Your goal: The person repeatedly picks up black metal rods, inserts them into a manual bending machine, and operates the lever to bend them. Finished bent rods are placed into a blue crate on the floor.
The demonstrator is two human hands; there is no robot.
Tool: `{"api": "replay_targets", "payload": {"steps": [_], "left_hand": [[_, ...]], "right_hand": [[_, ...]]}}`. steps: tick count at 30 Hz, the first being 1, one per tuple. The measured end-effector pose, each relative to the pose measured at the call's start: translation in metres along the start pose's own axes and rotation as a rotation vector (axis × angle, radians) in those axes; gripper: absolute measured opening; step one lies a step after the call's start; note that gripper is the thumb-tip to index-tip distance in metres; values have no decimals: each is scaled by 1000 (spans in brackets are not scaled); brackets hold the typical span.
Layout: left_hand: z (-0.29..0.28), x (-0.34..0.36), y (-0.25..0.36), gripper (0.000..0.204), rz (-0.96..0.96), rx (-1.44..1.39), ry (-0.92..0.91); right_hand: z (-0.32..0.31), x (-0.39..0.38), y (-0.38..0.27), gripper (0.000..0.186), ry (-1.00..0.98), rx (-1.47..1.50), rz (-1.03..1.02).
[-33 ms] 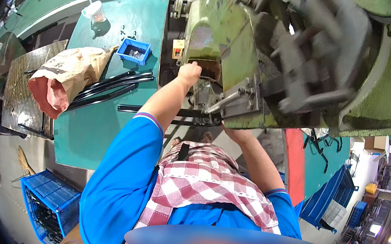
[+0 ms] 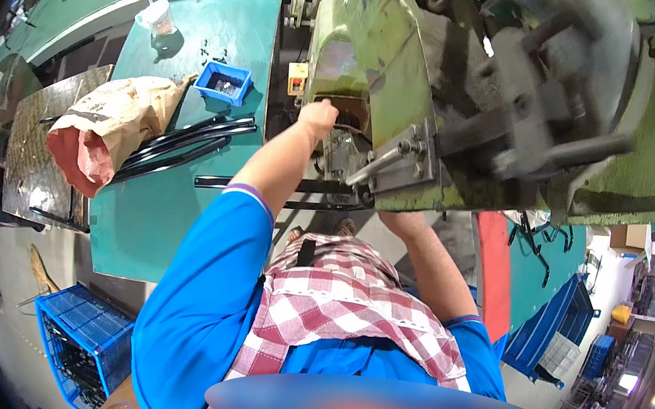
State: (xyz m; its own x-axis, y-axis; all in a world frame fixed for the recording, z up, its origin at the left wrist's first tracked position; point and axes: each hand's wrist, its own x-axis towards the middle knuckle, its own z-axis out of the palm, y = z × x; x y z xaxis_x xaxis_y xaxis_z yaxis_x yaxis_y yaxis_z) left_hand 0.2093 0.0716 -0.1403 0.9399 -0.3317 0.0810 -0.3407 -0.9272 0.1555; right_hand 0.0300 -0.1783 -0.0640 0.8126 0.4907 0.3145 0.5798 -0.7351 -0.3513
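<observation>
A green machine (image 2: 380,65) stands before me, with an opening low on its front and a grey linkage (image 2: 531,123) on its right part, blurred. My left hand (image 2: 319,116) is raised to that opening, fingers closed; what they hold, if anything, I cannot make out. Below it, a grey metal rod (image 2: 376,166) slants beside a bolted plate. A long black tube (image 2: 213,182) lies horizontally under the opening. My right hand (image 2: 402,221) reaches under the machine's lower edge near the tube's right end, its fingers hidden.
At left, a green table (image 2: 146,240) holds a blue bin (image 2: 224,84), paper sack (image 2: 115,120), plastic cup (image 2: 156,17) and black tubes (image 2: 188,148). A blue crate (image 2: 82,338) sits lower left. At right are a red board (image 2: 492,280) and a blue container (image 2: 552,327).
The grey linkage on the machine's right part has shifted position. My hands and the tubes are in almost the same places.
</observation>
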Motion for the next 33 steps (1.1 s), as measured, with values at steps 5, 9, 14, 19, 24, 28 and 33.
{"api": "replay_targets", "payload": {"steps": [5, 9, 14, 19, 24, 28, 33], "left_hand": [[8, 17, -4, 23, -59, 84, -231], [14, 28, -1, 21, -40, 102, -225], [-1, 13, -2, 18, -85, 47, -156], [4, -9, -10, 19, -111, -181, 43], [-25, -64, 14, 23, 21, -795, -29], [-49, -127, 35, 31, 350, -897, 133], [-102, -139, 58, 36, -167, -1234, -368]], "right_hand": [[-32, 8, -22, 20, -49, -223, -113], [-29, -6, -23, 22, -256, -96, 72], [-16, -23, -14, 32, -231, -57, -1], [-14, -14, -18, 36, -597, 4, 336], [-12, -10, -9, 53, -513, -152, 191], [-21, -7, -6, 41, -365, -225, -22], [-21, -8, 2, 36, -367, -137, -69]]}}
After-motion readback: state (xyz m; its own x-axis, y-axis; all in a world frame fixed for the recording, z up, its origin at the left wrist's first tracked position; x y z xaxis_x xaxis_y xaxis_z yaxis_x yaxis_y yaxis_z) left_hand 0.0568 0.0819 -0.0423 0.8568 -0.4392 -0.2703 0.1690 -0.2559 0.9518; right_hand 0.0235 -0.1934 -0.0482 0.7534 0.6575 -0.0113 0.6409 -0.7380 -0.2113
